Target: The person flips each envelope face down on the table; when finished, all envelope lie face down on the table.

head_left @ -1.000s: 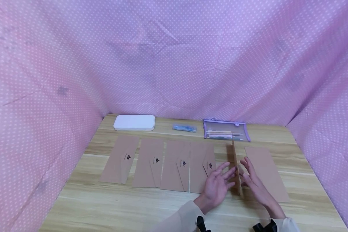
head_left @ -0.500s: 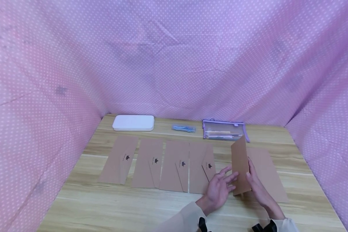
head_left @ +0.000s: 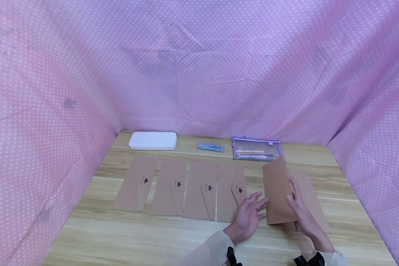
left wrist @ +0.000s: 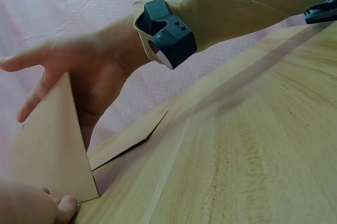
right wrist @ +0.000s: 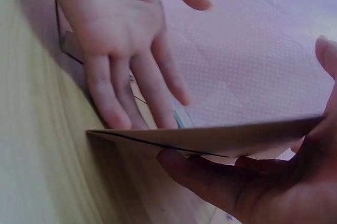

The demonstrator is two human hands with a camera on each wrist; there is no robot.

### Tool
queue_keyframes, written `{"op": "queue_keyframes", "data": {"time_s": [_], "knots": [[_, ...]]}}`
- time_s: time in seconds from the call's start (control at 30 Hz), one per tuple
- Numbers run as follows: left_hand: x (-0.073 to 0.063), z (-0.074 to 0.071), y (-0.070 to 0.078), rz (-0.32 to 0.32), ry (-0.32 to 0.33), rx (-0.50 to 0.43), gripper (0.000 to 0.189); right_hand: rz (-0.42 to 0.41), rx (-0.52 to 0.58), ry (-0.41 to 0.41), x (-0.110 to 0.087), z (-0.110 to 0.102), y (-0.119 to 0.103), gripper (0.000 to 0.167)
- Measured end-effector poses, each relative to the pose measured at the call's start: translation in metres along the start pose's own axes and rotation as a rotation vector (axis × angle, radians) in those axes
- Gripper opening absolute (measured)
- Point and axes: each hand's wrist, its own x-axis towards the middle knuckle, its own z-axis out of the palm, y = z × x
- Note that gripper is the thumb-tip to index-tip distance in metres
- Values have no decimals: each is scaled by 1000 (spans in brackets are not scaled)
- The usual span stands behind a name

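Note:
A brown kraft envelope leans to the right, its left long edge low, its plain face toward the head camera. My right hand holds its right side; in the right wrist view several fingers lie against the back, beside a dark flap edge. My left hand is palm up with spread, straight fingers; their tips touch or nearly touch the envelope's left edge. To its left lies the nearest of the flat envelopes with a crown print, partly covered by the hand. Another flat kraft piece lies behind the right hand.
More crown-printed envelopes lie in a row leftward, including a leftmost envelope. Along the table's back are a white case, a small blue packet and a purple-edged mesh pouch with pens. Pink dotted cloth hangs around the table.
The envelope stood nearly edge-on between my hands; it has tipped rightward, so its broad plain face shows. My right hand has shifted right with it. The left hand has hardly moved.

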Motion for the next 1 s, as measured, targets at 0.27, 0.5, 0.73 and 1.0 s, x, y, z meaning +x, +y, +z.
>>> {"op": "queue_keyframes", "data": {"time_s": [0.27,0.5,0.73,1.0], "knots": [[2,-1,0,5,-2,14,62,0,-51,40,1,-10,4,74],[2,0,0,2,-12,22,64,14,-156,92,0,-11,11,85],[1,1,0,-3,-12,28,64,-29,-161,118,-1,-14,20,90],[0,-4,17,64,65,94,58,-33,-119,175,-1,-21,19,89]]}}
